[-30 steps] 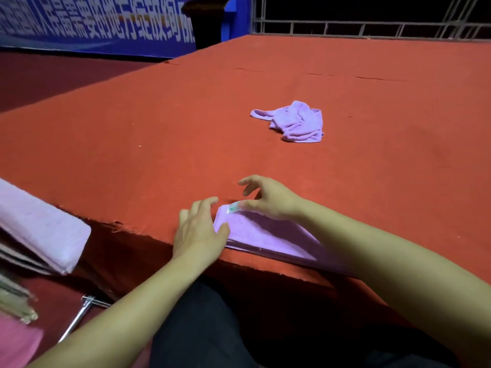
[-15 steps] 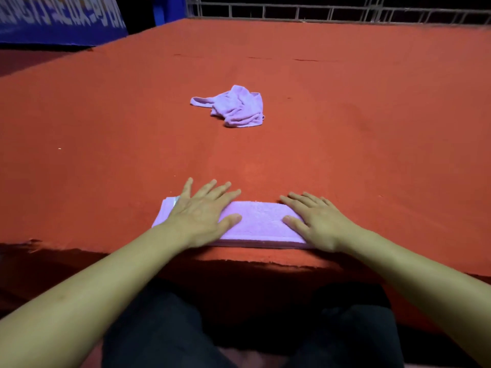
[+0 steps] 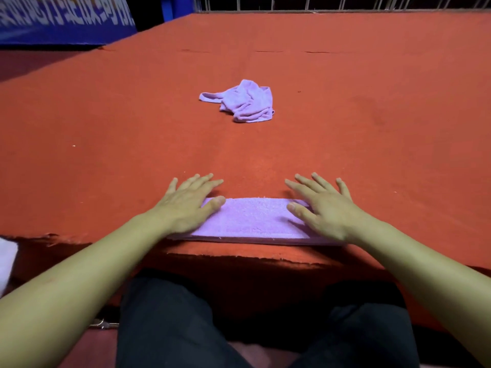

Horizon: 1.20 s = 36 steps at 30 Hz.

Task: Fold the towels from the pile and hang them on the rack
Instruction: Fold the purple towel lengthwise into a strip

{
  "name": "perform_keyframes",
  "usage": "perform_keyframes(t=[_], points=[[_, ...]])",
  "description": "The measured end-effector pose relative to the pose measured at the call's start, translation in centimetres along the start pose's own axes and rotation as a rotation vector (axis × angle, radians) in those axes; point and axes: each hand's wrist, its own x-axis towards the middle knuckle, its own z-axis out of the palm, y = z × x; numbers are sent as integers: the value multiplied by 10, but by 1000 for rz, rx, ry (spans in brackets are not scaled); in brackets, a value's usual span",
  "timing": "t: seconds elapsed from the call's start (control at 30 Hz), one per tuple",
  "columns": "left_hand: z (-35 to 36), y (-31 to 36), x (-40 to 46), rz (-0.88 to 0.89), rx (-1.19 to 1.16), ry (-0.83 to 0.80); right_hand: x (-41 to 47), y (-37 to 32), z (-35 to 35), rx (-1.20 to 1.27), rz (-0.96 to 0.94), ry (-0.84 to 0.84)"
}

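The folded towel [image 3: 255, 219] is shown lying along the near edge of the red table [image 3: 106, 134], pressed flat at its ends by the left hand [image 3: 186, 205] and right hand [image 3: 324, 208], fingers straight and spread. At 12 o'clock, well apart, the crumpled towel [image 3: 244, 103] awaits. Creases are best smoothed outward before lifting; no rack is visible.

Dim, warm light from above; deep shadow lies under the platform edge; wide-angle bending at the borders; fingertips slightly blurred.
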Motion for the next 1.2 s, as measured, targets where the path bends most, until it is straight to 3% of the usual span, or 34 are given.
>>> perform_keyframes(t=[0.1,0.63,0.7,0.77,0.83,0.97,1.03,1.2], points=[[10,-14,-3,-18,-21,-77,5,-6,11,-60,-61,-36],[11,-18,0,-30,-26,-118,6,9,14,-47,-8,-145],[6,-15,-2,-44,20,-114,6,10,9,98,-26,-100],[-1,-8,-2,-40,81,-46,2,18,-1,412,-25,17],[-9,11,2,1,100,114,-7,35,-11,597,4,126],[-18,82,22,155,131,354,-26,70,-14,557,54,207],[-17,120,34,245,97,361,-35,81,-11,504,51,242],[-10,191,61,368,-86,180,-52,100,-2,381,36,254]])
